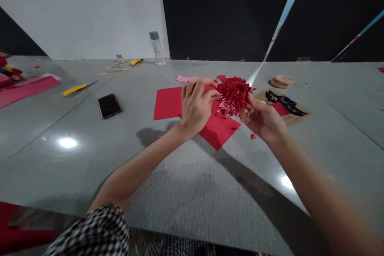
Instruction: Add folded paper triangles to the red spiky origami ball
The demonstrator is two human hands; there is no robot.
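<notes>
A round, spiky bundle of narrow red paper strips, like a fringed paper flower point(234, 91), is held up above the grey table in the head view. My right hand point(261, 120) grips its lower right side, the thumb in front and the fingers partly hidden. At its left edge, the thumb and bent fingers of my left hand point(196, 102) pinch the strip tips; the exact contact is too small to make out. Below lie red paper sheets point(219, 130), with a heap of small pink and red paper scraps point(226, 108) on them.
Left of the sheets are a phone point(109, 106) and a yellow cutter point(75, 89). A clear bottle point(156, 48) stands at the back by the wall. On the right lie round wooden discs point(282, 81) and a brown sheet with black shapes point(292, 117).
</notes>
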